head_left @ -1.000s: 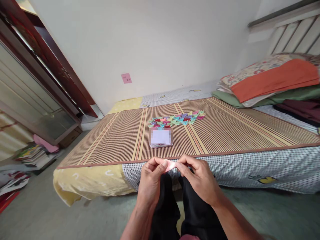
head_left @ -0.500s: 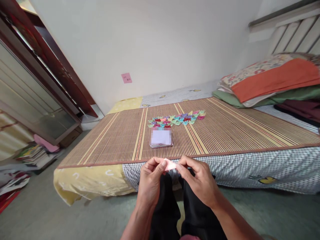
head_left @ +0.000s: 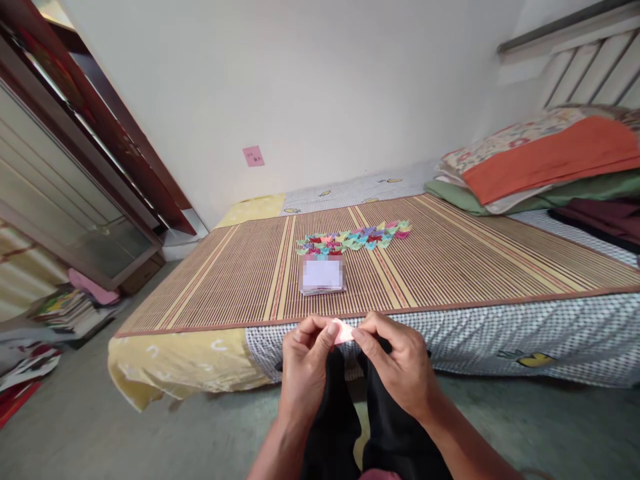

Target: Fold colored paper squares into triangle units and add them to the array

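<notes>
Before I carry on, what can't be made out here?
All in the head view:
Pink paper: left hand and right hand cover its ends.
Paper stack: pixel blur hides its top.
Pink note: writing too small to read.
Maroon cloth: cut off by the right edge.

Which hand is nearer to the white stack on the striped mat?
Left. The left hand is on the near side of the white stack, almost directly in front of it; the right hand is also on the near side, but off to the right.
</notes>
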`<action>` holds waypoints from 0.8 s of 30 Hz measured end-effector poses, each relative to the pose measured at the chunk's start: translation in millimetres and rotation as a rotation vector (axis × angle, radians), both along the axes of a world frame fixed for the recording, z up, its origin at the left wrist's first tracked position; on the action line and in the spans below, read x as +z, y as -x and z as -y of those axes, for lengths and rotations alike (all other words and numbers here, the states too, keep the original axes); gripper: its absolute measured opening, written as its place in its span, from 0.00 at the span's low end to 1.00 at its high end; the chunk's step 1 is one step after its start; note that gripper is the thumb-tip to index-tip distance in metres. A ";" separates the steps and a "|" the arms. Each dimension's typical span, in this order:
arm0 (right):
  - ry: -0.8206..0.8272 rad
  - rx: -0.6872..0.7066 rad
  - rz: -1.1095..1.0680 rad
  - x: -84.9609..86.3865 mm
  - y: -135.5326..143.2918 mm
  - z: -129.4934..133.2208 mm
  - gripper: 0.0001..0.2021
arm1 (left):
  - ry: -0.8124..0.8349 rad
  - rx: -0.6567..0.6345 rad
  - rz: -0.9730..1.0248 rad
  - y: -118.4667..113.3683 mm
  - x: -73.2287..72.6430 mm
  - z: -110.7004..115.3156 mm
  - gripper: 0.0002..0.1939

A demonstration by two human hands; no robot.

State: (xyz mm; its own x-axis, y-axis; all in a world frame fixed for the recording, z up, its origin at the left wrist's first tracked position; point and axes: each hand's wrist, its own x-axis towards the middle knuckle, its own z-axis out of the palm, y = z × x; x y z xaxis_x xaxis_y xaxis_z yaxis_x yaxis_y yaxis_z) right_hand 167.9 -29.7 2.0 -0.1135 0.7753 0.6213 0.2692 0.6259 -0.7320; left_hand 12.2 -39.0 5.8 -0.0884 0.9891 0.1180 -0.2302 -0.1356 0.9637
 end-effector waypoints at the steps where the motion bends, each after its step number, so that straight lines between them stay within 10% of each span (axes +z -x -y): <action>1: -0.011 -0.029 0.002 -1.2 0.8 0.3 0.15 | -0.009 0.005 -0.031 -1.0 0.6 0.8 0.10; 9: -0.002 -0.100 -0.051 -5.2 5.0 2.4 0.16 | -0.105 0.174 -0.013 -11.3 1.2 5.9 0.10; 24: 0.022 -0.049 -0.030 -7.4 4.5 2.0 0.15 | -0.089 0.098 0.018 -5.8 2.4 4.1 0.08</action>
